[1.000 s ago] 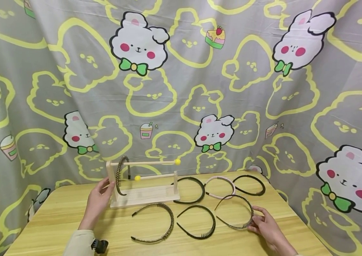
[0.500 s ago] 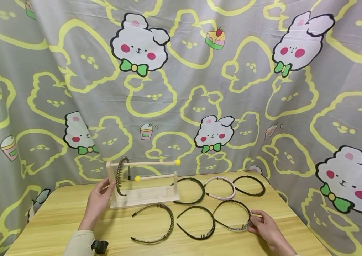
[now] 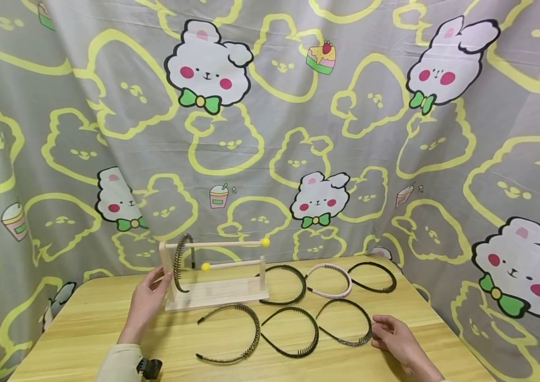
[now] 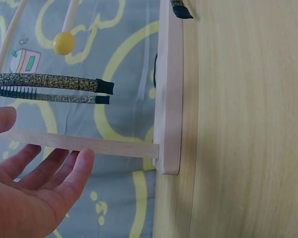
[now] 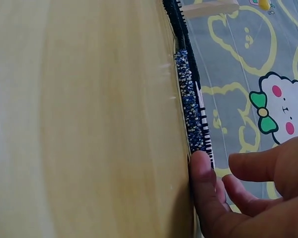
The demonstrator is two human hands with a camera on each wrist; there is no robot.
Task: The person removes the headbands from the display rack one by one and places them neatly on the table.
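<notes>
My left hand (image 3: 147, 294) holds the left upright of a light wooden rack (image 4: 170, 99), thumb on one side and fingers on the other. A glittery toothed headband (image 3: 178, 260) hangs on the rack's upper rod, close by the thumb. On the table's right, a dark headband with a glittery section (image 5: 189, 104) lies flat, its open ends pointing left. My right hand (image 3: 396, 339) is at its outer curve, a fingertip against the glittery part and the thumb held apart. Left of it lies a black toothed headband (image 3: 315, 339).
A brown glittery headband (image 3: 256, 331) lies in front of the rack. Behind are a dark headband (image 3: 304, 289), a pink one (image 3: 349, 284) and a black one (image 3: 394, 281). Yellow balls (image 3: 265, 242) cap the rack's rods. A patterned curtain (image 3: 270, 132) hangs behind the table (image 3: 83, 339).
The right hand's headband has come down from a raised tilt to lie flat, then slid slightly left. The neighbouring black headband has shifted left too. The left hand stays on the rack.
</notes>
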